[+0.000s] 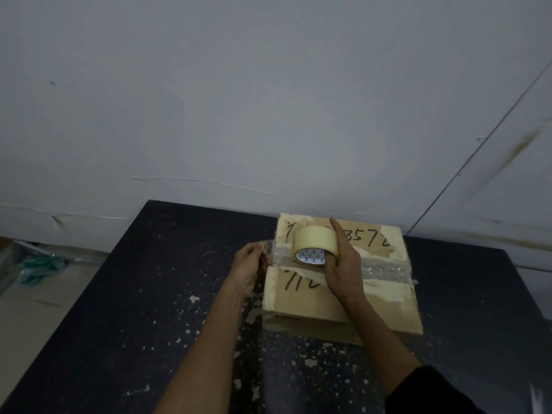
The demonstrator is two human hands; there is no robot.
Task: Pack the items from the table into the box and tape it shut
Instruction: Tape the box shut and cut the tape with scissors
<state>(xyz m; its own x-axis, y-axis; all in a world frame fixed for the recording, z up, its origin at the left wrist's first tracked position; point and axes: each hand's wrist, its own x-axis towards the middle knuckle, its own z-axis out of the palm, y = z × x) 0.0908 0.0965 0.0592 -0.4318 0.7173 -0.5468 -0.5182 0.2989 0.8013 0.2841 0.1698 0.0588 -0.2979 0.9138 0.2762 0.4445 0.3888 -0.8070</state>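
Note:
A closed cardboard box [385, 306] with black handwritten numbers lies on the dark table [125, 309], near the wall. A strip of clear tape [385, 268] runs across its top seam. My right hand [343, 264] grips a roll of pale yellow tape [313, 239] standing on the box top, index finger stretched over the roll. My left hand [251, 264] is just off the box's left edge and pinches the loose tape end [268, 249], which stretches from the roll.
The tabletop is speckled with chipped pale spots. A grey wall rises straight behind the table. Past the table's left edge, low down, lies clear plastic with something green [35, 264] in it.

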